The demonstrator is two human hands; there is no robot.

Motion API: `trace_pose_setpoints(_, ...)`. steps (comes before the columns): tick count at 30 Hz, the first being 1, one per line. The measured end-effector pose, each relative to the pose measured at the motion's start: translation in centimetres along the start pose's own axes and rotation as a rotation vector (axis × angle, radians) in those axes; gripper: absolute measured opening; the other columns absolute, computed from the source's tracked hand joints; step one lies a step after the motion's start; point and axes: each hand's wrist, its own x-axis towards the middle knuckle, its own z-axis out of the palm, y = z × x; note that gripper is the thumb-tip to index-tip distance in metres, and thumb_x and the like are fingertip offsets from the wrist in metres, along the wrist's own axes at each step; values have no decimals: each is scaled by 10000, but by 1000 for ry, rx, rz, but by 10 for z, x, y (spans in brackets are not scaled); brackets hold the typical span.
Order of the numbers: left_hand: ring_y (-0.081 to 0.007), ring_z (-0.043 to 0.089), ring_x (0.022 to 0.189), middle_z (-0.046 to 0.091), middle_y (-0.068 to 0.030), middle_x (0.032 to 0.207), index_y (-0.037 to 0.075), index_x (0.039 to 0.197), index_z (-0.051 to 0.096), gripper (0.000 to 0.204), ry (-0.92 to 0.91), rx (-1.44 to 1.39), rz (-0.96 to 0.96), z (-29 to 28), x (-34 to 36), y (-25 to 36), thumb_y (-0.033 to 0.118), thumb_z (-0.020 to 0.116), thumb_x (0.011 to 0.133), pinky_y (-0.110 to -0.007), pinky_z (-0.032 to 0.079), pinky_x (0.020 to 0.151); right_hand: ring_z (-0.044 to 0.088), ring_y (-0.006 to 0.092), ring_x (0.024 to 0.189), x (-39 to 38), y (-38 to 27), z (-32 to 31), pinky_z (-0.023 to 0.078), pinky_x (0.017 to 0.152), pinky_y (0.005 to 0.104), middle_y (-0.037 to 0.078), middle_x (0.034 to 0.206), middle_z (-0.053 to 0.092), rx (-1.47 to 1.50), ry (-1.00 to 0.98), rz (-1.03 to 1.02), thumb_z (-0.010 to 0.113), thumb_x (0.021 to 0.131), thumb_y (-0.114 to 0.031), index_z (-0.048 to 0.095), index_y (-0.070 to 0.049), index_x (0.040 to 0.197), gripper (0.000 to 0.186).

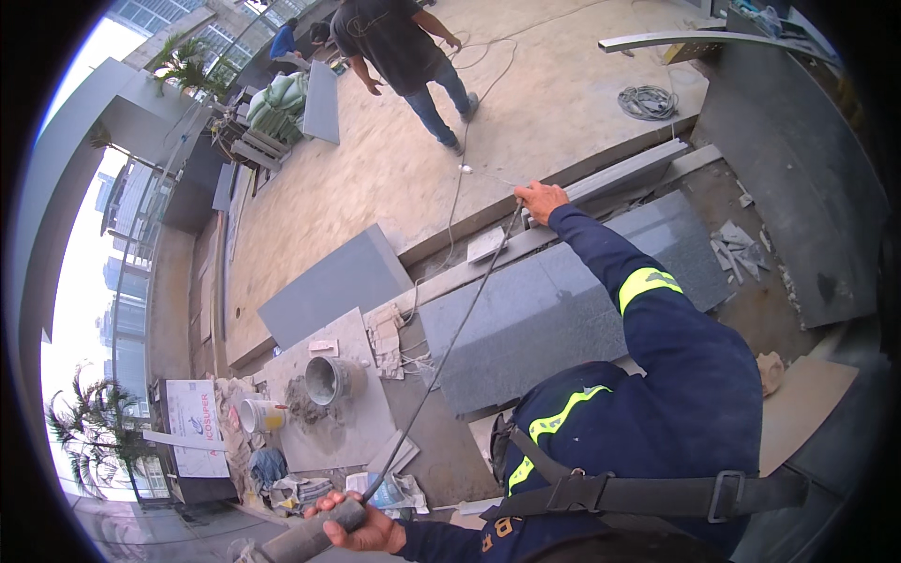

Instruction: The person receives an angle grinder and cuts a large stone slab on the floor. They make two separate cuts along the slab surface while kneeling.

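The wearer's navy work jacket [694, 375], black strap [648, 497] across it, fills the corner nearest me. Beyond spreads the pale concrete floor [582, 84], with loose cables on it, one passing right by the shoes of a co-worker [394, 47]; a foot catching there could jerk whatever the cable is joined to. The long grey stone slab [526, 319] lies beneath the wearer's outstretched arm, and I'd worry about a scuffed face or chipped edge if anything heavy were dropped on it.

A dark cord [459, 328] slants over that slab from one hand to the other, looking fairly taut. Too hard a tug, I reckon, could strain it where it meets the grey cylinder [314, 535], probably a corded tool's handle, low in the foreground. Swung low, the cord might also snag the grey bucket [352, 380] beside the mortar heap [302, 408].

The left hand [371, 527] has its fingers wrapped round the cylinder; the right hand [542, 200] pinches the cord's far end. Past it a thin pale line leads toward a small white connector [465, 169], which a sharp pull might part.
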Motion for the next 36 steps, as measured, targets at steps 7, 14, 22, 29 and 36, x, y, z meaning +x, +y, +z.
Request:
trace_pose_setpoints(7,-257,660,940,677,-126,1058,75,1266,614,470,-56,-162,38,-1,23,51,328,798,916,-374,544,675,713,497,951,-14,10,-20,545,785,635,175,1074,690,48,135,219,518,1118,-403,555,-275,1225,171)
trace_pose_setpoints(14,-246,591,829,626,-106,940,32,1077,641,418,186,288,241,-53,60,101,430,688,958,-355,451,631,718,512,1011,-21,13,10,537,862,642,226,1084,750,154,211,513,501,1112,-450,537,-212,1294,302)
trace_pose_setpoints(22,-256,591,809,627,-132,1051,4,1537,457,874,-222,869,644,-302,141,91,651,698,1000,-394,546,708,752,449,982,-35,42,88,570,872,569,235,994,764,277,333,471,480,1120,-498,697,-94,1194,464)
trace_pose_setpoints(29,-266,651,880,672,-145,1118,27,1533,485,893,-191,831,383,-375,110,28,671,724,963,-410,593,779,712,154,764,-53,-171,3,596,733,329,87,925,728,965,-164,134,502,1155,-405,709,5,1248,469)
trace_pose_setpoints(36,-271,670,995,718,-159,1092,169,1124,794,195,-137,-384,-459,-342,115,-54,296,806,977,-386,586,873,747,166,863,-111,-287,-172,604,785,315,83,1000,750,1075,-380,-306,479,1180,-442,728,-18,1207,493)
